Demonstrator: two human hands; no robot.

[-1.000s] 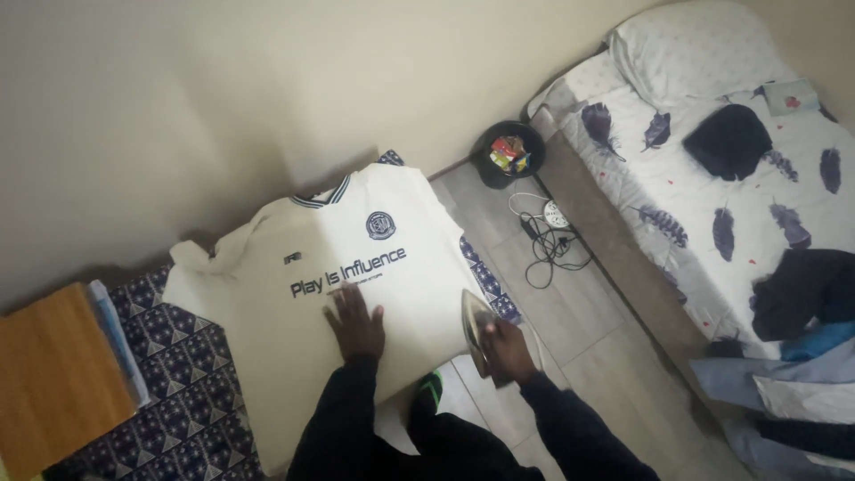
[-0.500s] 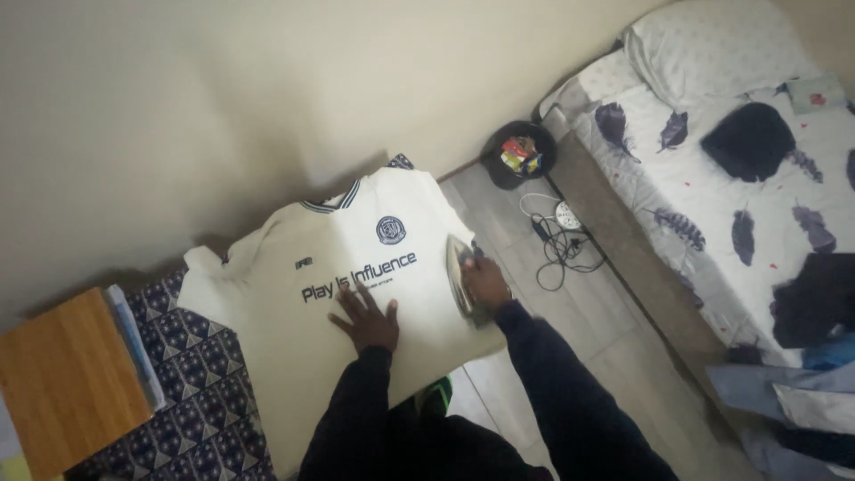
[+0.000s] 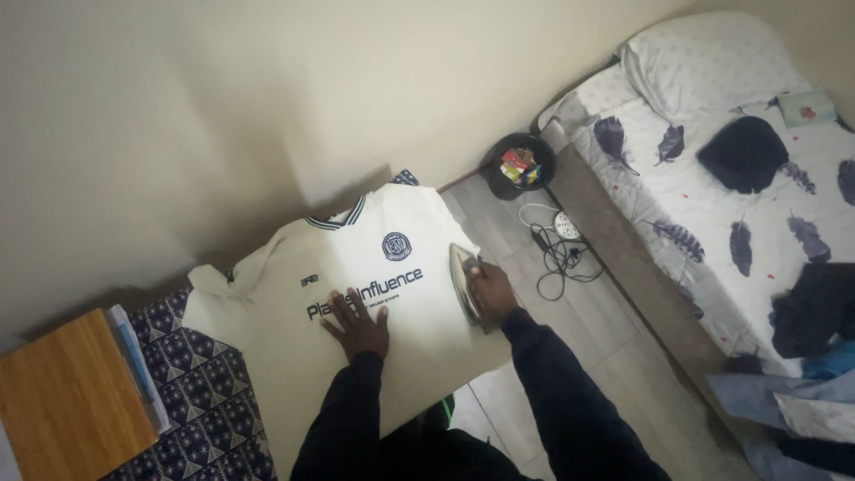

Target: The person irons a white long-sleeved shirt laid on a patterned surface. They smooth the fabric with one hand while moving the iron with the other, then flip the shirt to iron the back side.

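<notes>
Head view: your right hand point(image 3: 491, 287), clamped on iron point(image 3: 463, 283), moved onto shirt point(image 3: 374, 294); left hand point(image 3: 358, 326) flat, pressing; ironing underway.

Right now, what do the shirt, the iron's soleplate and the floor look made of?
Shirt: cream knit fabric, matte, likely polyester or cotton; it drapes and creases softly.
Soleplate of the iron: looks like bare metal, pale and faintly shiny.
Floor: grey planks, laminate or vinyl by the seams; can't tell which.

Dim, soft indoor light, slightly blurred throughout, with a broad shadow darkening the wall.
</notes>
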